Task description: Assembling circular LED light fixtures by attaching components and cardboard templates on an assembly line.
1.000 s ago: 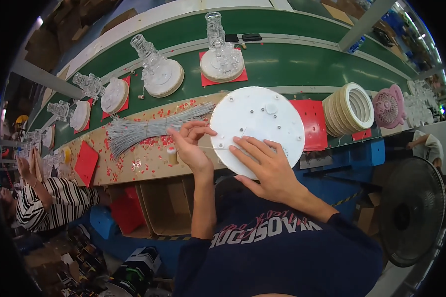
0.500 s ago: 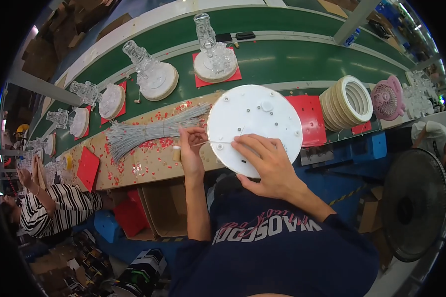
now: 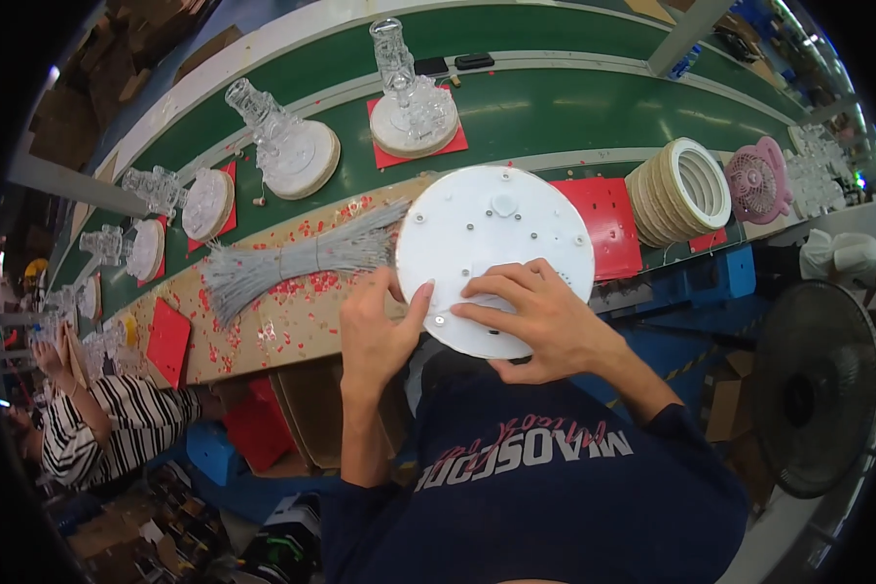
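Observation:
A white round disc [image 3: 545, 214] with several small screws and holes in its face tilts toward me in front of the bench. My left hand [image 3: 380, 331] grips its left rim, the thumb lying on the face and the other fingers partly hidden. My right hand [image 3: 545, 316] spans the lower right part of the disc. Its index and middle fingers press on the face near the left thumb, while its thumb is at the lower rim. Whether a thin wire runs between the fingertips is too fine to make out.
A bundle of grey wires [image 3: 302, 258] lies left of the disc among red scraps. Beyond, clear lamp-like pieces on round bases [image 3: 414, 131] stand along the green belt [image 3: 535, 107]. Right are a red sheet [image 3: 603, 229], stacked rings [image 3: 676, 195] and a pink fan [image 3: 757, 182]. Another person [image 3: 117, 419] sits far left.
The disc has turned a little counterclockwise. My left hand has come in from beside the disc onto its rim, and the thin wire stretched between my hands no longer shows clearly.

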The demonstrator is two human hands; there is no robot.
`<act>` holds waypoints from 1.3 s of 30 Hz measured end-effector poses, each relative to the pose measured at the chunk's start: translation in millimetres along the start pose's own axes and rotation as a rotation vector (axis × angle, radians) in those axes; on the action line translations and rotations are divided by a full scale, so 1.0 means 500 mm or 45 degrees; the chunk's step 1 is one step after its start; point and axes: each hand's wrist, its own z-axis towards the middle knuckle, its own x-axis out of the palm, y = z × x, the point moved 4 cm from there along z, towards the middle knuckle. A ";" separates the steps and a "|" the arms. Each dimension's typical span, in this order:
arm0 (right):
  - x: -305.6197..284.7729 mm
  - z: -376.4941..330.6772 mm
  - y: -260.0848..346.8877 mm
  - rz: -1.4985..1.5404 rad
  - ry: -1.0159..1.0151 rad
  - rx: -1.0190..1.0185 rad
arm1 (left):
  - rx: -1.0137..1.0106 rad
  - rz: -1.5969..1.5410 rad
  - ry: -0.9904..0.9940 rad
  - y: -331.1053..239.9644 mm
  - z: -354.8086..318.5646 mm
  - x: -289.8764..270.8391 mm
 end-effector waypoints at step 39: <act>0.003 -0.094 -0.012 -0.230 -1.156 1.079 | -0.484 -0.956 0.211 0.059 -0.023 0.042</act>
